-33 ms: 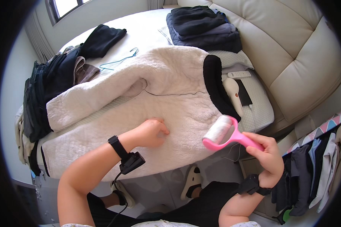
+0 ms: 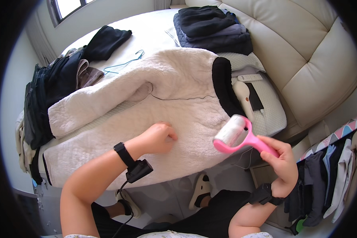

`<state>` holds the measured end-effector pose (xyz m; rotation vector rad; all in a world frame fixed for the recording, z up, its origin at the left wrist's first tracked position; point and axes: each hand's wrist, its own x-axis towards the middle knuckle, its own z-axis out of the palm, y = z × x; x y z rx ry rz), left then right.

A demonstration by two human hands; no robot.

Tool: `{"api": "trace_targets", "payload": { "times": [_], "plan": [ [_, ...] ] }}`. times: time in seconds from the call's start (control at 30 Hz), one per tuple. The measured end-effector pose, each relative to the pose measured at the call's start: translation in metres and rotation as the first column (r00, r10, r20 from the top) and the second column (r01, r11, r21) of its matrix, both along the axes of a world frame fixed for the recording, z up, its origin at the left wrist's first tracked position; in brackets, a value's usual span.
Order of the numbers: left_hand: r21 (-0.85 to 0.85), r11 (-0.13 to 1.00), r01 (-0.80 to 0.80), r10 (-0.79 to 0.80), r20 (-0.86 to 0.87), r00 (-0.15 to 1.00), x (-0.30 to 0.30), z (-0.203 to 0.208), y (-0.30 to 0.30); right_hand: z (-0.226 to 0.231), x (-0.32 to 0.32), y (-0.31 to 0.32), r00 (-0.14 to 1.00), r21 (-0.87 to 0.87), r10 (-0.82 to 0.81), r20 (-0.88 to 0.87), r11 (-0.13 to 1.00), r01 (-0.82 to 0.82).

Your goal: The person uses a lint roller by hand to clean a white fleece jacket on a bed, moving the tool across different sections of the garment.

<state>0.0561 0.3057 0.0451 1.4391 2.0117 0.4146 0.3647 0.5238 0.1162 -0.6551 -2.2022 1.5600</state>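
A pair of cream fleece trousers (image 2: 178, 79) lies spread over the bed, apparently with the fleece lining outward and a black waistband (image 2: 223, 85) toward the headboard. On the nearer leg rests my left hand (image 2: 159, 137), its fingers curled closed against the fleece; whether fluff or cloth is pinched in them is hidden. My right hand (image 2: 281, 158) grips the pink handle of a lint roller (image 2: 231, 133). Its white roll is held over the trousers' near edge by the waistband, and I cannot tell whether it touches them.
Dark clothes (image 2: 63, 87) are heaped at the left, near a blue hanger (image 2: 127, 63). Folded clothes (image 2: 212, 29) stand at the back. By the waistband lie a white handheld device (image 2: 244, 99), a black phone (image 2: 255, 97) and a remote (image 2: 250, 77). Clothes hang (image 2: 315, 174) at the right.
The lint roller has tipped slightly upward, its roll rising a little, with my right hand shifting only a bit. My left hand stays in nearly the same place.
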Motion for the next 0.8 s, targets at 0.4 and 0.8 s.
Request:
{"api": "trace_targets", "payload": {
  "times": [0.4, 0.8],
  "plan": [
    [0.121, 0.949, 0.292, -0.24, -0.325, 0.915, 0.05, -0.019, -0.001, -0.07, -0.109, -0.038, 1.0, 0.349, -0.012, 0.002, 0.937, 0.011],
    [0.007, 0.958, 0.288, -0.275, -0.28, 0.92, 0.068, -0.017, -0.023, -0.088, -0.135, -0.045, 0.998, 0.365, -0.048, 0.05, 0.931, 0.026]
  ]
}}
